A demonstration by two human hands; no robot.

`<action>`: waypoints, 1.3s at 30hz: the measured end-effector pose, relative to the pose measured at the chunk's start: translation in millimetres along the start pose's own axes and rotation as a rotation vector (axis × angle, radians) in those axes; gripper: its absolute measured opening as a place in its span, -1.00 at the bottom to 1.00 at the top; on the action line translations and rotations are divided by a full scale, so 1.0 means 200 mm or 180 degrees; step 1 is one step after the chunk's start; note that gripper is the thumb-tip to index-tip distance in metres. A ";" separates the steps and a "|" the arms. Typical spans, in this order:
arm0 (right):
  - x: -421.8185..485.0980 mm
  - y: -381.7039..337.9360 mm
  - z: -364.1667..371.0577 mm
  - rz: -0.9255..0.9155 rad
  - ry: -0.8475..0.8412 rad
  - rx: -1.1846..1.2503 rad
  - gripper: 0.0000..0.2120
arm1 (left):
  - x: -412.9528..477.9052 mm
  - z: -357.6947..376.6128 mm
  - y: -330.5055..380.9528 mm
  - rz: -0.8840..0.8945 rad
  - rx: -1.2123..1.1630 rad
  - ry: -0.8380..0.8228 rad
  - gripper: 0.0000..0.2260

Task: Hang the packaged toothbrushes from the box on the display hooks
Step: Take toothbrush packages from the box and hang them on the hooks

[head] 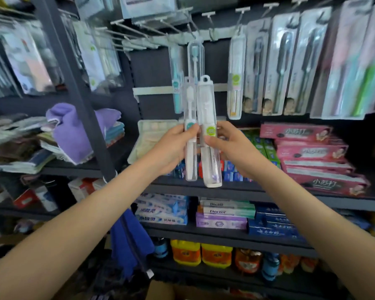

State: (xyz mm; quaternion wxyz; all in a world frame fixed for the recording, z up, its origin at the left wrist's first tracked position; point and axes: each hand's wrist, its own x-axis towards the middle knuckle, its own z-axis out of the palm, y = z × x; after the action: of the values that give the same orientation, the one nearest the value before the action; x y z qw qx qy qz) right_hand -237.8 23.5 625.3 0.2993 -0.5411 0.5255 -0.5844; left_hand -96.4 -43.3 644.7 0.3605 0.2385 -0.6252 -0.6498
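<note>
Across the whole width stood one dark shelving rack point(247, 192), its upper back panel lined with display hooks point(212, 32). One purple towel point(72, 131) lay heaped on a left shelf. At least four pink toothpaste boxes point(310, 151) were stacked on the right shelf, and two yellow bottles point(186, 252) stood side by side on the lowest shelf. Three carded dark toothbrushes point(279, 66) hung in a row to the right of centre. Beside them hung one clear case with a green label point(236, 76), and further left two more clear cases point(195, 59) hung close together.

Two bare hands met in front of the panel, below the hooks. The left hand point(173, 148) had its fingers curled round one teal-labelled toothbrush case point(191, 135), held upright. The right hand point(232, 148) pinched one green-labelled toothbrush case point(209, 126) between thumb and fingers, also upright. Both held cases touched side by side, with their hanging loops uppermost, just under the two hanging clear cases.
</note>
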 end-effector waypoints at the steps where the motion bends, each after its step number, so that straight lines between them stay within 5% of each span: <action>1: 0.04 -0.02 0.01 -0.0047 0.0049 -0.0032 -0.70 | 0.02 -0.02 0.03 0.0030 0.0093 -0.0004 -0.83; 6: 0.20 -0.11 0.06 -0.0276 0.0398 -0.0346 -0.60 | 0.15 -0.20 0.18 0.0291 0.0693 0.0135 -0.82; 20: 0.46 -0.18 0.03 -0.0506 0.1934 -0.0553 -0.39 | 0.46 -0.53 0.25 0.0279 0.0504 -0.0227 -0.87; 30: 0.52 -0.24 0.03 -0.0703 0.1893 -0.2101 -0.41 | 0.60 -0.42 0.27 0.0559 0.0612 -0.0447 -0.84; 39: 0.73 -0.27 0.00 -0.0422 0.1888 -0.2118 -0.40 | 0.69 -0.40 0.34 0.0572 0.0689 -0.0345 -0.79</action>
State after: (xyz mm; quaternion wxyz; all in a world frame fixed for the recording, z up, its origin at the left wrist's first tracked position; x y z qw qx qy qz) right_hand -259.7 -96.3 722.7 -0.0927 -0.4494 0.7121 -0.5313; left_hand -110.0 -197.3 723.0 0.3551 0.1836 -0.7290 -0.5557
